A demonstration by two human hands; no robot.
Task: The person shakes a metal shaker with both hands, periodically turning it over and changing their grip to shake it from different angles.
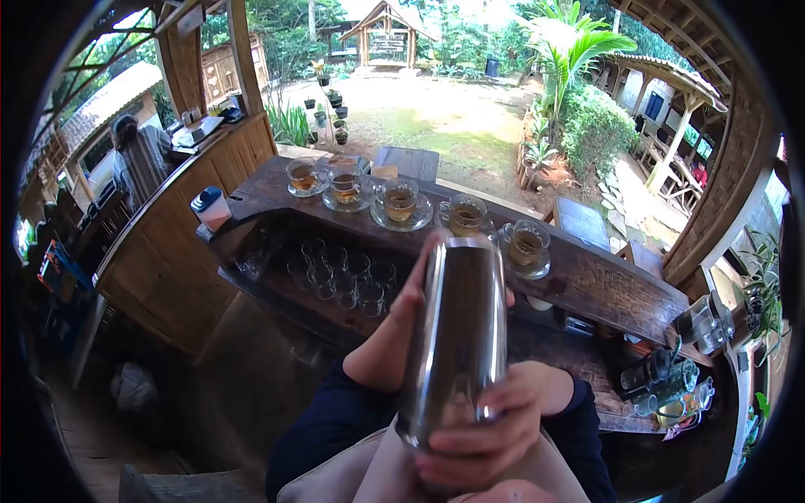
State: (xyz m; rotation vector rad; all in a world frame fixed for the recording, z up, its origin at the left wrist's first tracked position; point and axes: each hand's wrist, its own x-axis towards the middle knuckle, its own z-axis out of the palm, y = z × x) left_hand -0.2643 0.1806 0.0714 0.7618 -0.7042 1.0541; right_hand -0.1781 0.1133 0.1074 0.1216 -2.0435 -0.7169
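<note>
A shiny steel cocktail shaker [464, 327] is held tilted in front of my body, between both hands. My left hand [412, 293] reaches up behind its upper part, with fingertips showing at the far side. Around its lower end wrap the fingers of my right hand [495, 427], slightly blurred. Just beyond the shaker, several glass cups of amber drink stand on saucers along the dark wooden counter [620, 302]. The closest are one cup [465, 216] partly behind the shaker's top and another cup [527, 243] to its right.
Empty glasses [348, 277] crowd the shelf below the counter. A blue-lidded container [210, 208] sits at the counter's left end. Glass jars and jugs [671, 377] stand at the right. A person [138, 159] is by the left wooden counter [180, 260].
</note>
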